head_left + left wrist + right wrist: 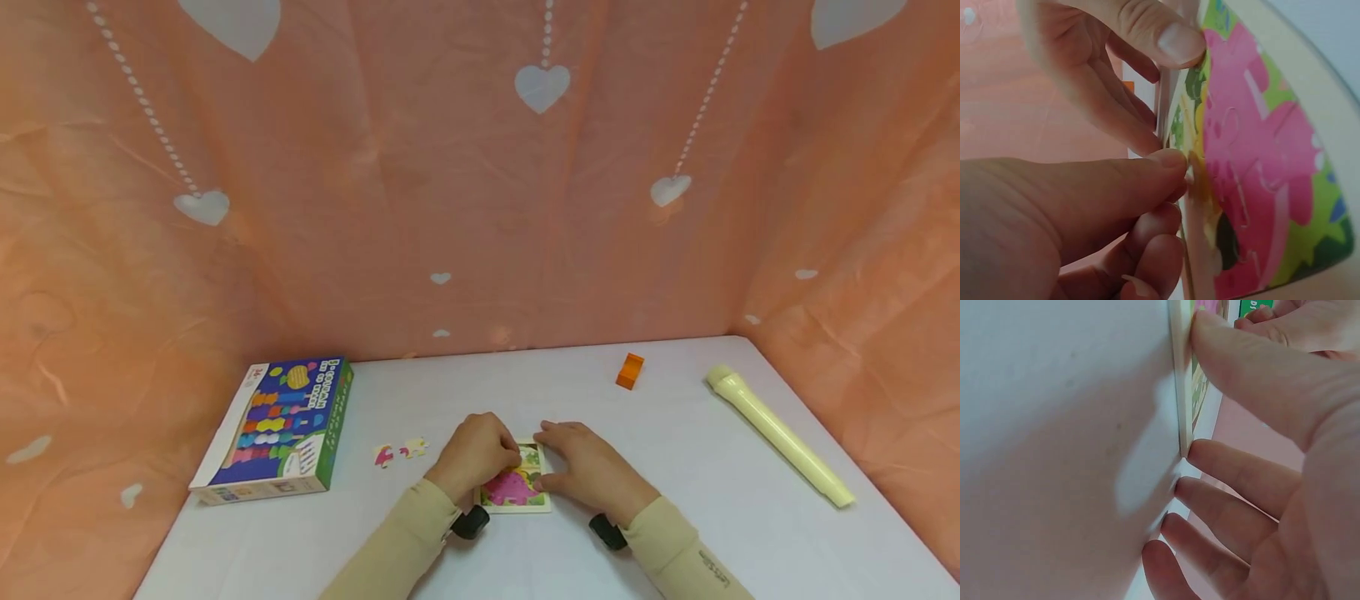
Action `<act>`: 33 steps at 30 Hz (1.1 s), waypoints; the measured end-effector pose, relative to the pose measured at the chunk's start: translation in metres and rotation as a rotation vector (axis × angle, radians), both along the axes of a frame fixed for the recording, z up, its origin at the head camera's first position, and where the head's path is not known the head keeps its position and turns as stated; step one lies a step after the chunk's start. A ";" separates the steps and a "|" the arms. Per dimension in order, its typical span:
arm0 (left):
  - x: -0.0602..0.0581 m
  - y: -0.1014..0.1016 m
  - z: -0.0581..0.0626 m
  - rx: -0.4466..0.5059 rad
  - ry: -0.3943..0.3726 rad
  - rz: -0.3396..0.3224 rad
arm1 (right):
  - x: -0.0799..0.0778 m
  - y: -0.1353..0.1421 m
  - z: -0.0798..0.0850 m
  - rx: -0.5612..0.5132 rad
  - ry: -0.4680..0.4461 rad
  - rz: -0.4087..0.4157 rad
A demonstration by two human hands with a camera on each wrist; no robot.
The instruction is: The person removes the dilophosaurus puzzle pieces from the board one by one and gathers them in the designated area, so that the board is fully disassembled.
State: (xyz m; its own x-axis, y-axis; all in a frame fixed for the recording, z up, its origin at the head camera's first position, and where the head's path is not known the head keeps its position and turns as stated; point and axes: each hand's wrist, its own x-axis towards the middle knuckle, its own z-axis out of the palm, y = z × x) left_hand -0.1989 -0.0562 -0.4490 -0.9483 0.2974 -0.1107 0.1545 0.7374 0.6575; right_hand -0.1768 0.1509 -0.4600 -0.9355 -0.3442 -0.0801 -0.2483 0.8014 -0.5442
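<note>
A small jigsaw puzzle with a pink picture [512, 490] lies in a pale frame on the white table, between both hands. Over its upper left part, the left hand [477, 457] has thumb and index finger pinched together at the picture. A sliver of a pale puzzle piece [1190, 170] shows at those fingertips; most of it is hidden. The right hand [596, 472] steadies the frame from the right. Its thumb [1213, 334] rests on the frame's border, while the spread, nearly straight fingers [1235, 464] reach around the far corner and touch the table.
Two loose puzzle pieces [412, 448] lie left of the hands. Farther left is a colourful toy box [281, 425]. An orange block [630, 372] stands at the back, and a pale yellow stick [780, 437] lies at the right. Orange cloth [465, 208] encloses the table's back and sides.
</note>
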 end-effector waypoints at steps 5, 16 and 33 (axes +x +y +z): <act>0.001 0.001 -0.001 0.010 -0.006 0.007 | 0.000 0.000 0.000 0.005 0.014 0.006; 0.001 0.004 -0.006 0.011 0.022 0.019 | -0.002 0.000 -0.001 -0.015 0.018 0.006; 0.001 0.003 -0.009 0.010 0.076 0.019 | -0.003 -0.002 -0.002 0.003 -0.020 -0.024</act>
